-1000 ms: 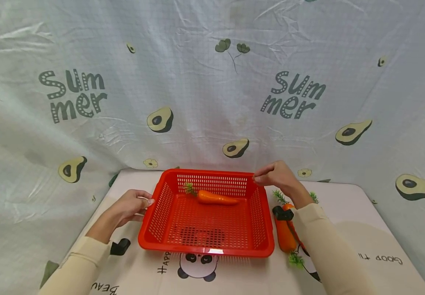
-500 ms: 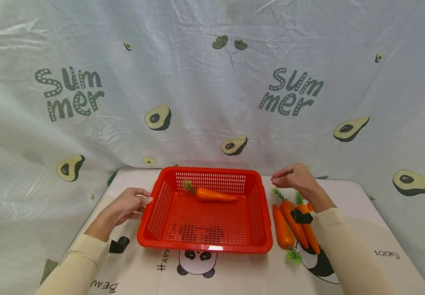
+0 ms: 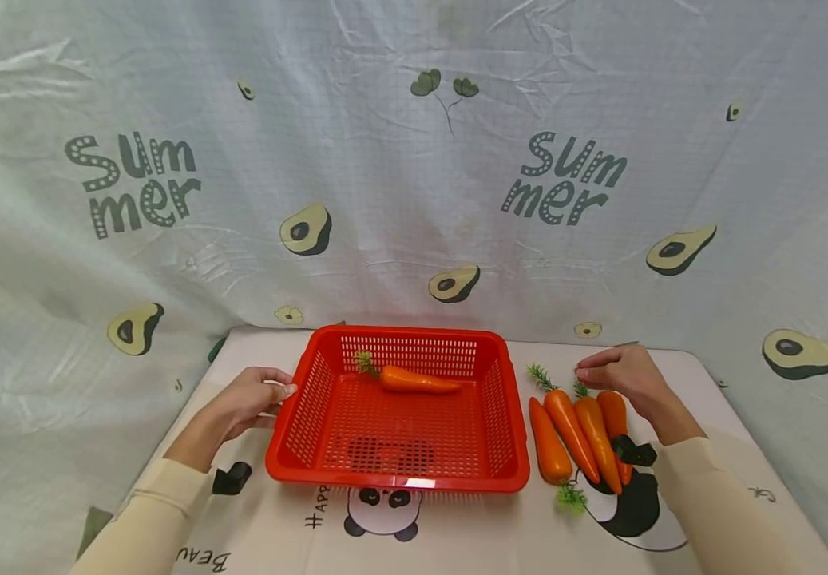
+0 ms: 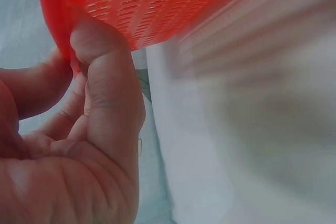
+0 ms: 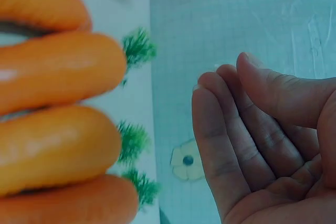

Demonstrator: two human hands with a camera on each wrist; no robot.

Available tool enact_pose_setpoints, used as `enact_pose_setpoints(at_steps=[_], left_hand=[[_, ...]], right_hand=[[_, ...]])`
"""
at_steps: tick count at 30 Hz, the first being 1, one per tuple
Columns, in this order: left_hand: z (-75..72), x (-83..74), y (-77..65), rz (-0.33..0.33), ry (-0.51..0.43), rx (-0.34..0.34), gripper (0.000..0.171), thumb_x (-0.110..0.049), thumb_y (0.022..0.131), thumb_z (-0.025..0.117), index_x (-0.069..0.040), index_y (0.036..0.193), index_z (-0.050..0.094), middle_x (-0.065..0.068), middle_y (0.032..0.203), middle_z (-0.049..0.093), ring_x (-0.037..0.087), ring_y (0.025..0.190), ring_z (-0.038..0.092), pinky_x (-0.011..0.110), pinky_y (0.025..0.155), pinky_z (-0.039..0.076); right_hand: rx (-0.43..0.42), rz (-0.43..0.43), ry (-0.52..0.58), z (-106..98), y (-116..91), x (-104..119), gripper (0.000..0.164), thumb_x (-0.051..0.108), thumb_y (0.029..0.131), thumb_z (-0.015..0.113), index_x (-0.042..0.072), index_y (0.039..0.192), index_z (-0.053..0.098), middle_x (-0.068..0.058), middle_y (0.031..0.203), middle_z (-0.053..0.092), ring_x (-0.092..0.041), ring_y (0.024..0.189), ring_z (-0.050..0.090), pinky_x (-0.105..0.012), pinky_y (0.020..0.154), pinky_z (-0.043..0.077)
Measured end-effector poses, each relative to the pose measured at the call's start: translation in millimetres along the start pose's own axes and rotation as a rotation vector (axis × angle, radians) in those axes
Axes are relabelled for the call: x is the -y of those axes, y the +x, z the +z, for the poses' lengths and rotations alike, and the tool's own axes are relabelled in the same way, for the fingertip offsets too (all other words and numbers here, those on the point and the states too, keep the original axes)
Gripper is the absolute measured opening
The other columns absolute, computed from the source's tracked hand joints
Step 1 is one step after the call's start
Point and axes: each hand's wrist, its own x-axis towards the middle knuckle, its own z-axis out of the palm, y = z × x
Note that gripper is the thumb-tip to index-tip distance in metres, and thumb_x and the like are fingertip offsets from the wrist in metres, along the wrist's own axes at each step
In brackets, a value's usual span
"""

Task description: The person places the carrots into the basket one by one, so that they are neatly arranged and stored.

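Note:
A red plastic basket (image 3: 457,482) sits mid-table, with one carrot (image 3: 417,381) lying along its far side. At the basket's left rim, my left hand (image 3: 244,401) pinches the edge between thumb and finger; the left wrist view shows this grip on the red rim (image 4: 55,19). My right hand (image 3: 629,375) is over the leafy ends of the carrots to the right of the basket. In the right wrist view its fingers are loosely bent with nothing in them. Several carrots lie side by side there, including the leftmost carrot (image 3: 550,447), whose leaves point toward me.
A printed light cloth covers the table (image 3: 493,535). Behind it hangs a pale curtain (image 3: 385,160) with avocado and lettering prints. Black wrist mounts (image 3: 232,477) stick out below both wrists.
My right hand has left the basket's far right corner and moved right, to the carrots' leafy ends, uncovering more of them. My left hand stays on the basket rim.

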Motion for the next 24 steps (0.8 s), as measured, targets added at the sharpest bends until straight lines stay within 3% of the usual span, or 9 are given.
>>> enact_pose_setpoints(at_steps=[7, 13, 16, 21, 24], left_hand=[[-1.2, 4.8, -1.6, -0.003, -0.002, -0.013, 0.036, -0.013, 0.107, 0.054, 0.007, 0.136, 0.050, 0.015, 0.108, 0.070, 0.019, 0.081, 0.070, 0.036, 0.075, 0.065], [0.7, 6.3, -1.9, -0.010, -0.011, -0.003, 0.037, -0.014, 0.107, 0.055, 0.007, 0.137, 0.049, 0.014, 0.107, 0.070, 0.019, 0.082, 0.070, 0.036, 0.075, 0.065], [1.5, 7.4, -2.4, -0.011, -0.012, -0.002, 0.036, -0.013, 0.107, 0.054, 0.007, 0.137, 0.049, 0.013, 0.106, 0.070, 0.019, 0.081, 0.069, 0.036, 0.075, 0.065], [-0.3, 4.5, -0.6, 0.014, -0.017, 0.004, 0.036, -0.013, 0.107, 0.055, 0.008, 0.136, 0.050, 0.012, 0.104, 0.070, 0.018, 0.080, 0.070, 0.036, 0.074, 0.065], [0.0, 2.7, 0.7, 0.012, -0.015, 0.000, 0.036, -0.013, 0.107, 0.055, 0.007, 0.136, 0.050, 0.012, 0.104, 0.070, 0.018, 0.080, 0.070, 0.036, 0.074, 0.065]], right_hand=[[-0.034, 0.033, -0.030, -5, -11, -19, 0.041, 0.025, 0.098, 0.072, -0.008, 0.122, 0.071, -0.013, 0.108, 0.080, -0.027, 0.100, 0.079, -0.054, 0.105, 0.055], [-0.055, 0.068, -0.048, -7, -25, -39, 0.041, 0.022, 0.099, 0.070, -0.010, 0.124, 0.069, -0.019, 0.112, 0.078, -0.029, 0.102, 0.077, -0.056, 0.103, 0.055], [-0.080, 0.093, -0.065, -6, -30, -47, 0.043, 0.025, 0.099, 0.070, -0.010, 0.125, 0.069, -0.024, 0.119, 0.075, -0.035, 0.108, 0.073, -0.064, 0.107, 0.050], [-0.230, 0.218, -0.055, -5, -35, -54, 0.052, 0.030, 0.100, 0.067, -0.010, 0.133, 0.063, -0.034, 0.142, 0.056, -0.049, 0.125, 0.054, -0.068, 0.108, 0.045], [-0.308, 0.287, -0.036, -3, -37, -58, 0.055, 0.029, 0.099, 0.066, -0.011, 0.136, 0.059, -0.037, 0.148, 0.049, -0.052, 0.129, 0.048, -0.066, 0.108, 0.046]])
